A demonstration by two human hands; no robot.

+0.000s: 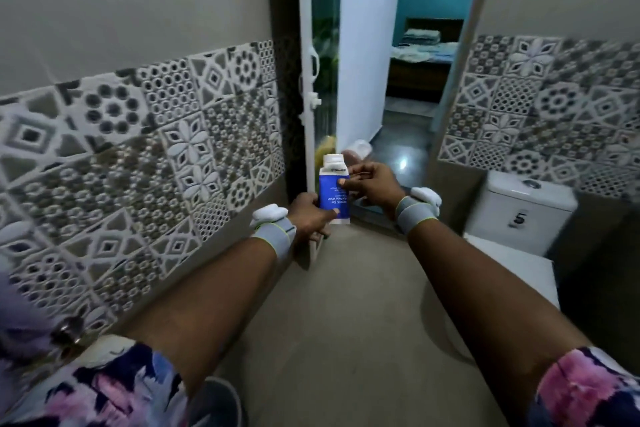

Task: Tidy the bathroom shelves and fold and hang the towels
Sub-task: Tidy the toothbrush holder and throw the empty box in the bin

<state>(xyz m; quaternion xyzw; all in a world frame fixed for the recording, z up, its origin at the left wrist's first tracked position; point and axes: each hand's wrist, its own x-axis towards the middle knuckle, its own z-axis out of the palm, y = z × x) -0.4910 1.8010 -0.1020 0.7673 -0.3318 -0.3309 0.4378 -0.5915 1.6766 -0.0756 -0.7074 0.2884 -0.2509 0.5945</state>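
1 blue face-wash tube [334,189] (white cap up) sat mid-view. The left hand [310,215] pinched its bottom from 7 o'clock and the right hand [372,184] pinched its middle from 3 o'clock. Shelving it and all towel work seemingly remained.

Narrow open lane of floor running up to the open white door [367,45]

Left of the door, the grey-and-white patterned tile wall [138,156] runs close beside the left arm and shuts that side. Right of the door, a white ceramic toilet cistern [526,208] and white toilet lid [512,274] block the low space. Between them the bare beige floor [346,305] lies free up to the door gap, where the left hand [308,215] and right hand [372,184] hold a blue and white plastic tube [334,194].
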